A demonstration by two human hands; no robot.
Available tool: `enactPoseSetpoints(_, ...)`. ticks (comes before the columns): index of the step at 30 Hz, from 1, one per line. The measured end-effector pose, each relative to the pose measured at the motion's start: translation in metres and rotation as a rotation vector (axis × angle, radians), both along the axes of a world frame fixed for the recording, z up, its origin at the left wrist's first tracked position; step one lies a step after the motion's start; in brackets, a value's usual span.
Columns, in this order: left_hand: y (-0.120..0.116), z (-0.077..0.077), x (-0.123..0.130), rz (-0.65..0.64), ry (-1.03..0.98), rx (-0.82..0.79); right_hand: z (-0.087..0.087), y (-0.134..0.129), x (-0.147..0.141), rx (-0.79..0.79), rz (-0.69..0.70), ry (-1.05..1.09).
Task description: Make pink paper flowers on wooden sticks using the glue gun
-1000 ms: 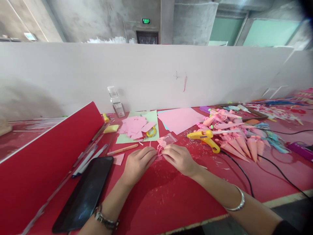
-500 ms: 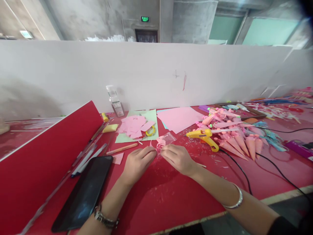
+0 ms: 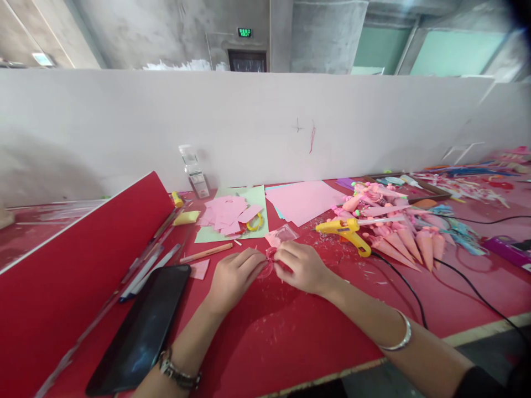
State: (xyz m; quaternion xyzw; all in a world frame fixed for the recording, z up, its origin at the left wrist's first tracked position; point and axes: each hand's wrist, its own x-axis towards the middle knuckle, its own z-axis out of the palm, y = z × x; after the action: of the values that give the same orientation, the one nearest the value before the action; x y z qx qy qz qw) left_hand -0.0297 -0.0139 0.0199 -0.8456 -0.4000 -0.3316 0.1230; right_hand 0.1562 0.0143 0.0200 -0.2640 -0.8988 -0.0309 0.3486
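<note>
Between the fingertips of both hands is a small looped bundle of thin pink cord or strips (image 3: 271, 254), partly hidden by the fingers. My left hand (image 3: 237, 277) pinches it from the left, fingers closed. From the right, my right hand (image 3: 302, 267) has its fingers closed on the same loops. Just beyond the fingertips lies a clear plastic bag (image 3: 286, 234) with pink pieces at it. A wooden stick-like tool (image 3: 207, 253) and a pink paper piece (image 3: 199, 269) rest left of my left hand.
A yellow glue gun (image 3: 347, 232) with a black cord lies right, before a heap of pink paper cones (image 3: 398, 243). Pink paper pieces (image 3: 226, 213) cover a green sheet (image 3: 207, 235). A black phone (image 3: 143, 326) and red panel (image 3: 95, 265) flank the left. A bottle (image 3: 197, 179) stands behind.
The pink loops have shifted between my fingertips, with some now hanging lower toward me. My right fingers have turned slightly; both hands stay in nearly the same place.
</note>
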Motion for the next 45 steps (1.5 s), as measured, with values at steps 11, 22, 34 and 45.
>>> enactPoseSetpoints(11, 0.0008, -0.0015, -0.0013, -0.011, -0.011, 0.012, 0.0020, -0.0003, -0.0002, 0.150, -0.038, -0.091)
enactPoseSetpoints(22, -0.0007, -0.0004, -0.0008, -0.025, -0.009, 0.019, 0.0017, -0.0001, 0.0003, 0.156, -0.041, -0.138)
enactPoseSetpoints(34, -0.0007, 0.0009, -0.0001, -0.023, -0.036, 0.022, 0.0034, -0.0006, 0.0007, 0.132, -0.039, -0.103)
enactPoseSetpoints(45, 0.0024, 0.0014, -0.0002, 0.010, -0.112, -0.164, 0.0009, 0.0009, 0.0018, 0.061, 0.026, 0.052)
